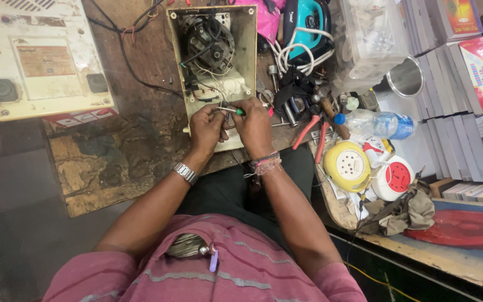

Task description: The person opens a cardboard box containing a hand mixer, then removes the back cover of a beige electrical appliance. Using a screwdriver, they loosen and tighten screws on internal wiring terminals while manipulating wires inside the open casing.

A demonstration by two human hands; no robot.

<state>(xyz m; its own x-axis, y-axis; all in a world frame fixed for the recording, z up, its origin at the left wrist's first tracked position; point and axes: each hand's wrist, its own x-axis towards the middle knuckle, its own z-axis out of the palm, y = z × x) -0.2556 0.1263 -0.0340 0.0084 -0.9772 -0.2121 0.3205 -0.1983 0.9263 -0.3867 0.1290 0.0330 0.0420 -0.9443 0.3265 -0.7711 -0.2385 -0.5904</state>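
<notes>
Working at the frame's upper middle, we pinch a green-handled screwdriver [237,112] in our closed right hand [254,127], while our left hand [207,127] grips thin wires [214,84] inside the opened cream appliance casing [248,50] on the surface [113,151].

We note the opened casing [241,50] is matt cream plastic, scuffed. The workbench [113,151] is rough, worn wood with peeling patches. We see a polished steel cup [406,78], a clear glossy plastic bottle [373,124], a shiny metal wristwatch [185,173], a smooth yellow plastic reel [346,166] and crumpled matt cloth [403,212].
</notes>
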